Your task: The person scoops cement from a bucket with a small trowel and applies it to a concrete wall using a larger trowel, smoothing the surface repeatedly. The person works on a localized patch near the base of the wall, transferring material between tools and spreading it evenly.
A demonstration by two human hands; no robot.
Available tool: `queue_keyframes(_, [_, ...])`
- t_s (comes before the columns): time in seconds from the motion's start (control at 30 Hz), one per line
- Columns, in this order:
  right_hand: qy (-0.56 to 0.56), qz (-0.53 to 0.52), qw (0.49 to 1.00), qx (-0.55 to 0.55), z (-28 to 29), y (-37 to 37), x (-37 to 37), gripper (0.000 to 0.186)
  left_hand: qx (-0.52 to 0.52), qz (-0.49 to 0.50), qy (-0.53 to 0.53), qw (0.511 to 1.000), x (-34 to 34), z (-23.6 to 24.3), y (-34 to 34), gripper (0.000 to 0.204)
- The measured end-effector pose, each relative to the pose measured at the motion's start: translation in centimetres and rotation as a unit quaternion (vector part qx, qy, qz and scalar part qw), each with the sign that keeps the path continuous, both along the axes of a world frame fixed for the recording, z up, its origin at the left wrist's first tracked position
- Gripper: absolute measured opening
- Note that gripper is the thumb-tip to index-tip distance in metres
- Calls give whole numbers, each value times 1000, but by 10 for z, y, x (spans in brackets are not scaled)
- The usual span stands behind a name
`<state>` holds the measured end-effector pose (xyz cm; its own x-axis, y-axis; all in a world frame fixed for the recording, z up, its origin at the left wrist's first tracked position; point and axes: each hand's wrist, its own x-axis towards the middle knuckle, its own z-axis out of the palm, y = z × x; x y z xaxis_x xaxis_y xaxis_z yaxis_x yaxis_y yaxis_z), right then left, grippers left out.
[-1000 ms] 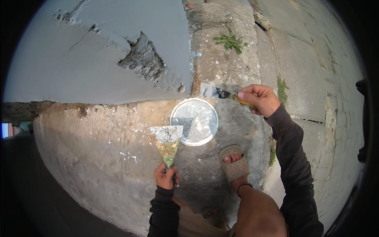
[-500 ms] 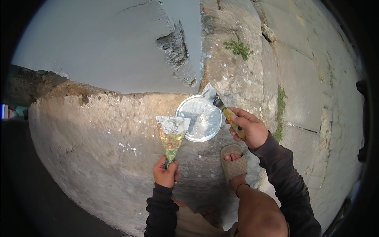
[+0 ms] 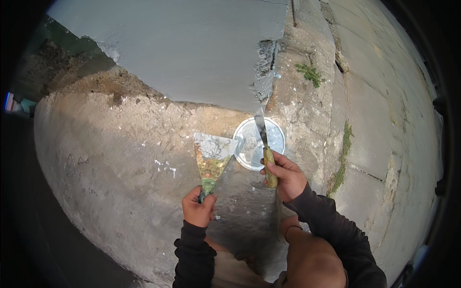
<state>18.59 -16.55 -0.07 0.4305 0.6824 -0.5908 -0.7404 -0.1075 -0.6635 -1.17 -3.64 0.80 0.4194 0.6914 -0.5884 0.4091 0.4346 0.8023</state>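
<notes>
My left hand is closed around the green handle of a wide putty knife, its blade pointing away from me with grey-white filler near the edge. In my right hand is a narrower putty knife, gripped by its yellowish handle. Its blade reaches over a round white lid on the ground, the tip near the wall's lower corner. Pale smears cover the lid. Beyond it stands a grey wall, with a broken, rough patch along its corner edge.
Worn, speckled concrete ground surrounds the wall's base. Weeds grow right of the corner, and a strip of grass runs along a slab joint. My bent leg is at the lower right.
My right hand has moved left, turning its putty knife more upright across the lid. The view has shifted, so the wall corner and lid appear farther right. Both knives stay held.
</notes>
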Motion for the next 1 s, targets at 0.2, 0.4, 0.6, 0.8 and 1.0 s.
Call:
queue_keyframes(0.2, [-70, 72, 994, -31, 38, -34, 15, 35, 52, -12, -17, 998, -18, -9, -3, 5])
queue_keyframes(0.4, [-179, 166, 962, -120, 56, -42, 22, 26, 122, -75, -17, 990, -25, -13, -5, 5])
queue_keyframes(0.6, [-209, 179, 956, -105, 66, -43, 35, 27, 65, -77, -41, 994, -14, -8, -6, 5])
queue_keyframes(0.8, [-679, 195, 704, -74, 68, -39, 24, 37, -59, -66, -4, 996, 18, -17, -18, 10])
queue_keyframes(1.0, [-728, 205, 641, -131, 56, -34, 18, 39, -104, -99, 22, 989, 37, -27, -21, 15])
